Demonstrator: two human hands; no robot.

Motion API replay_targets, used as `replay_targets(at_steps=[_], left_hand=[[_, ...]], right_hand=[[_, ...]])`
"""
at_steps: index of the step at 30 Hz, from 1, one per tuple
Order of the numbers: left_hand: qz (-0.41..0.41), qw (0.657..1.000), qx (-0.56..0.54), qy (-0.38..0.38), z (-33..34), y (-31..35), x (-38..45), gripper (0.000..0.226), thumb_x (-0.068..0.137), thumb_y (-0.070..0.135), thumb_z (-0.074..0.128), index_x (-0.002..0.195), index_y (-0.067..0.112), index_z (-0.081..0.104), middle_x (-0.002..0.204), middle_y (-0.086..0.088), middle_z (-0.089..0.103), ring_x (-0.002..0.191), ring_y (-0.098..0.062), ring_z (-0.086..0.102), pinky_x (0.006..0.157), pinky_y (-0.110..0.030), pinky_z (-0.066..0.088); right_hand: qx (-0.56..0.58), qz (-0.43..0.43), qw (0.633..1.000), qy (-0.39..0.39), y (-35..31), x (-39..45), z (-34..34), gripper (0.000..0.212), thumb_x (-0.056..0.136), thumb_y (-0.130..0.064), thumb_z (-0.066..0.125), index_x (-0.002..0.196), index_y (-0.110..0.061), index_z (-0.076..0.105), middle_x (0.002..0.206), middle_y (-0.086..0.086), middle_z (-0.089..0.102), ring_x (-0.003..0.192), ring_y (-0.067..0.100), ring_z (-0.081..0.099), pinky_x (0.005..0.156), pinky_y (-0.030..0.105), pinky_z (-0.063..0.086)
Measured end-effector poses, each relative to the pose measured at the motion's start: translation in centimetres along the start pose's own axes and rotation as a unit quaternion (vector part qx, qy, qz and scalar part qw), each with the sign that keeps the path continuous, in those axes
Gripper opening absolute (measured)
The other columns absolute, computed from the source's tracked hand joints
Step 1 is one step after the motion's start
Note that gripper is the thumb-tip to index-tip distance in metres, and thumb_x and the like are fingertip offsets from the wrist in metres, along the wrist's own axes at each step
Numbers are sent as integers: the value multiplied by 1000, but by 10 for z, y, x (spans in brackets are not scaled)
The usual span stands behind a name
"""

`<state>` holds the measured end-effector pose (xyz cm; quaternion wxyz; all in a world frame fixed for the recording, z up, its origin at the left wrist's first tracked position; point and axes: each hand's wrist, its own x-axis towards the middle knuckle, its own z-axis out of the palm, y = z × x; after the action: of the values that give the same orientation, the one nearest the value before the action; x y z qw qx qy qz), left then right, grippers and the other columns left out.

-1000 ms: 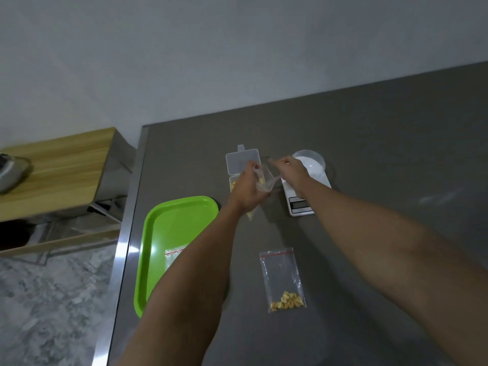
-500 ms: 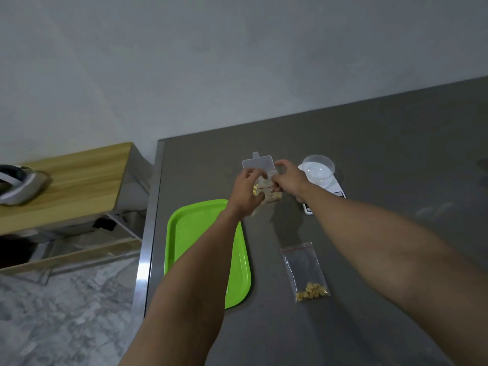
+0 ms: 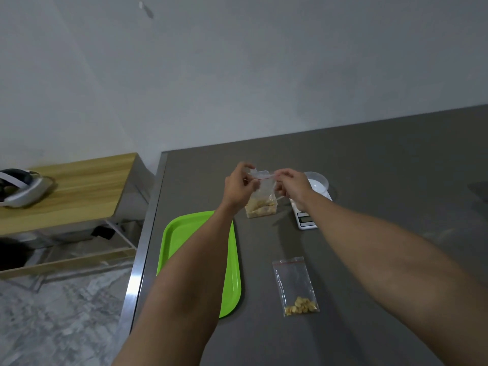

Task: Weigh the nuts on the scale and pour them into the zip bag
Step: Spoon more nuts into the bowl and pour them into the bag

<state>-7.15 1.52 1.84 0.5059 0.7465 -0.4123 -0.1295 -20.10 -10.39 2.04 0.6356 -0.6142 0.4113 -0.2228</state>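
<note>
A clear zip bag (image 3: 262,199) with a red strip hangs upright above the grey table (image 3: 369,167), pale nuts filling its bottom. My left hand (image 3: 239,187) pinches the bag's top at the left end and my right hand (image 3: 291,184) pinches it at the right end. Behind my right hand stands the white scale (image 3: 306,216) with a clear round bowl (image 3: 318,182) on it. The nut box is hidden behind the bag and my hands.
A second zip bag (image 3: 295,286) with a few nuts lies flat near the table's front. A green tray (image 3: 232,281) lies left of it under my left forearm. A wooden side table (image 3: 79,186) with a white headset (image 3: 21,190) stands to the left, beyond the table's metal edge.
The bag with nuts now hangs straight, and both hands have shifted to pinch its top ends. The camera view has swung left and up.
</note>
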Motion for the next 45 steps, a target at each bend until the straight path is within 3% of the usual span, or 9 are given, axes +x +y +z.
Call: replay_targets(at_steps=[6,9,14,21,26,29,34,40,45], left_hand=[[-63,989,-132,-8,-1,17,8,17,72,9,70,82,23,70,70,-4,66,72,-31,71,80,-52,58],[-60,990,-125,-37,-4,22,11,14,74,9,73,84,18,71,74,-8,68,69,-24,67,78,-45,58],[-35,996,-55,-64,-2,31,11,10,82,13,76,88,6,74,69,-4,68,57,-7,61,59,-20,50],[-15,998,16,-61,5,28,12,7,81,23,76,82,16,75,70,1,69,61,-6,59,59,-20,47],[32,995,80,-43,12,40,14,6,81,24,74,76,22,72,72,6,69,64,0,59,60,-10,42],[31,995,81,-44,8,40,17,9,82,23,74,80,14,74,67,5,69,62,-5,64,61,-16,48],[18,996,70,-51,-1,34,20,11,81,16,76,85,5,74,61,2,66,48,4,59,55,-11,49],[-11,1000,-9,-19,0,30,18,11,78,15,79,85,8,76,69,-4,71,56,-5,62,60,-18,54],[-71,984,-161,15,8,20,7,10,81,2,73,91,6,74,80,-7,72,72,-11,66,72,-23,54]], right_hand=[[-17,-115,993,-3,-8,3,-22,12,92,-10,66,97,-18,73,93,-4,71,88,11,63,85,27,51],[-38,-139,989,-29,-14,3,-30,10,86,-13,74,90,-21,70,84,-6,69,86,12,64,84,26,52],[-67,-163,982,-69,-13,0,-31,11,85,-12,74,84,-22,69,88,-1,70,87,14,64,84,28,52],[-109,-180,974,-79,-10,-1,-32,7,89,-15,70,90,-21,72,89,-3,72,87,11,65,84,26,53],[-154,-205,965,-49,-10,1,-34,2,92,-19,67,92,-17,68,89,-4,68,82,9,60,80,26,50],[-145,-208,967,-15,-9,5,-37,5,94,-18,63,90,-20,63,86,-8,65,84,12,59,83,31,50],[-113,-192,975,11,-4,8,-45,6,96,-15,59,91,-19,61,85,-8,62,85,13,58,83,28,49],[-57,-151,987,-6,0,3,-40,14,99,-18,54,88,-25,58,93,5,70,99,26,67,94,40,53],[-15,-134,991,-7,5,0,-38,15,100,-16,53,87,-22,58,83,4,70,87,23,67,97,47,53]])
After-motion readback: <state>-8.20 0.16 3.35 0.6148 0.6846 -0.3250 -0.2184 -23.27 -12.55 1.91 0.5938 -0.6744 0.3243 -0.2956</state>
